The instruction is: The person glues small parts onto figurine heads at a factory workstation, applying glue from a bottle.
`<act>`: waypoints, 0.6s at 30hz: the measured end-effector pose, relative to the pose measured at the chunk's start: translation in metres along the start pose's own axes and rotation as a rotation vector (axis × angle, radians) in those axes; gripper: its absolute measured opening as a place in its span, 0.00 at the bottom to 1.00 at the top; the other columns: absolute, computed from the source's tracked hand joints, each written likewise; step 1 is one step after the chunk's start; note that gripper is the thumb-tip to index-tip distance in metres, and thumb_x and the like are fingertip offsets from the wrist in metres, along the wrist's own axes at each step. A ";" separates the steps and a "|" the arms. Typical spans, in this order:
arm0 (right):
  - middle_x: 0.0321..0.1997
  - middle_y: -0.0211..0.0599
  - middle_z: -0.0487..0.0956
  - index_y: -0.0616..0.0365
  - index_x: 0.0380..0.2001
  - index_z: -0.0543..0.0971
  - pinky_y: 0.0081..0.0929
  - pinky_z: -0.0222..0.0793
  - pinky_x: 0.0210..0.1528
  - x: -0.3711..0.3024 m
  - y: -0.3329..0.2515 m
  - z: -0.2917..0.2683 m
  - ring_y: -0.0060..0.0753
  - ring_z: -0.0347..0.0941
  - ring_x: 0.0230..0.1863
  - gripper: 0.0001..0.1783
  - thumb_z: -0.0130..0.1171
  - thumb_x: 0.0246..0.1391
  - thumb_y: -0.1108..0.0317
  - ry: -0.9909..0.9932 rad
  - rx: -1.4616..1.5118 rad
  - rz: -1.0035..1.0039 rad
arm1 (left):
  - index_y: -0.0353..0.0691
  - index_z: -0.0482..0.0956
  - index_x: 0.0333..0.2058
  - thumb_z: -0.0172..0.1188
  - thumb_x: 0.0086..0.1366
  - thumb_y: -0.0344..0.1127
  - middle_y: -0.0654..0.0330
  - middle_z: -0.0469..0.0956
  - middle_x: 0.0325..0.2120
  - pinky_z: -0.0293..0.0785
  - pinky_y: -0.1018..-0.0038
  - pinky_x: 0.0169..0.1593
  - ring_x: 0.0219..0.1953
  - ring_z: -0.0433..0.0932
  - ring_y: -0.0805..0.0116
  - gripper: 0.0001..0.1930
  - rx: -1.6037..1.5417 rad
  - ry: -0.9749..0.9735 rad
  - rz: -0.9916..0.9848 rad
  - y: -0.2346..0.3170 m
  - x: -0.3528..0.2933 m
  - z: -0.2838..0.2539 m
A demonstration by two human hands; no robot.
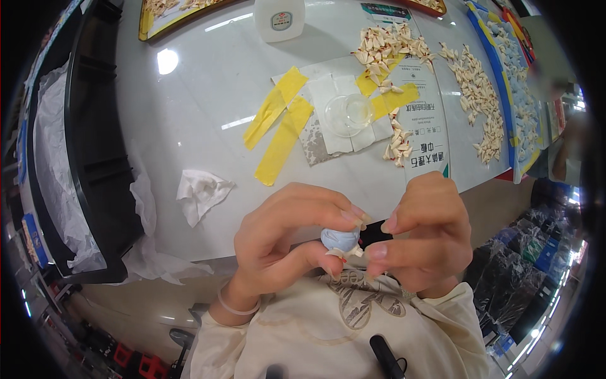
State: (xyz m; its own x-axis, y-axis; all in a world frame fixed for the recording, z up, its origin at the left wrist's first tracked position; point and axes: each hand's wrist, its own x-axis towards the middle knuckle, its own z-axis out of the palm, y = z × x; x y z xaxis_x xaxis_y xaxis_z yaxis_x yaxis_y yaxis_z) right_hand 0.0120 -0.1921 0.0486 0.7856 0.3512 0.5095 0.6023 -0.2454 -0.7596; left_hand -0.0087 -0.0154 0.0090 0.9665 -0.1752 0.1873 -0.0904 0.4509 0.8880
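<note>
Left hand pinches the pale-blue ball; right hand is close at its cream points, whether gripping cannot be told; step seems to be setting on cream pieces, heaped beyond the hands; next move calls for a steady left hold.

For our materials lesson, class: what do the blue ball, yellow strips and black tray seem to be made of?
Ball: perhaps clay or soft plastic, matt, judging by its smooth folds. Strips: probably paper tape, dull, lying flat and thin. Tray: likely moulded plastic, slight sheen, evenly black with ridged sides.
</note>
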 end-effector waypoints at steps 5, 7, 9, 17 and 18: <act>0.28 0.25 0.74 0.50 0.25 0.80 0.21 0.60 0.30 -0.002 -0.002 0.002 0.26 0.66 0.29 0.14 0.66 0.27 0.72 -0.005 -0.097 0.004 | 0.29 0.74 0.38 0.61 0.50 0.26 0.46 0.75 0.35 0.70 0.72 0.42 0.38 0.74 0.61 0.15 0.010 -0.026 0.032 0.000 0.001 -0.002; 0.29 0.25 0.74 0.50 0.26 0.79 0.21 0.60 0.31 -0.002 0.000 0.004 0.26 0.66 0.29 0.14 0.66 0.27 0.72 -0.001 -0.090 -0.003 | 0.28 0.74 0.38 0.59 0.51 0.23 0.45 0.74 0.36 0.70 0.71 0.42 0.38 0.74 0.61 0.14 0.017 -0.046 0.053 0.001 0.002 -0.001; 0.30 0.26 0.75 0.50 0.26 0.79 0.22 0.60 0.31 -0.003 0.003 0.007 0.26 0.66 0.29 0.14 0.65 0.27 0.72 0.003 -0.083 -0.009 | 0.34 0.69 0.33 0.62 0.55 0.40 0.47 0.74 0.31 0.75 0.74 0.35 0.31 0.77 0.63 0.16 0.170 -0.001 0.067 0.000 0.001 0.002; 0.34 0.24 0.73 0.49 0.30 0.81 0.20 0.57 0.29 -0.004 0.011 0.009 0.24 0.64 0.29 0.17 0.63 0.28 0.73 0.041 -0.174 -0.117 | 0.29 0.66 0.41 0.55 0.56 0.25 0.43 0.73 0.36 0.74 0.70 0.40 0.39 0.75 0.56 0.15 -0.028 -0.055 0.122 -0.009 0.001 0.001; 0.34 0.24 0.73 0.49 0.30 0.81 0.20 0.57 0.29 -0.002 0.008 0.008 0.24 0.64 0.29 0.17 0.63 0.28 0.73 0.045 -0.184 -0.118 | 0.25 0.65 0.46 0.50 0.54 0.17 0.42 0.72 0.40 0.73 0.68 0.44 0.46 0.73 0.53 0.18 -0.159 -0.092 0.123 -0.011 0.000 -0.001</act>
State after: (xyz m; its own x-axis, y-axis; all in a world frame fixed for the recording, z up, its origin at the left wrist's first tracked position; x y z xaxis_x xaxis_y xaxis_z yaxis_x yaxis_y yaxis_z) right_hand 0.0144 -0.1879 0.0383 0.7110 0.3477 0.6112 0.7031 -0.3675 -0.6087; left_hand -0.0073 -0.0192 -0.0012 0.9238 -0.1863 0.3344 -0.1603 0.6051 0.7799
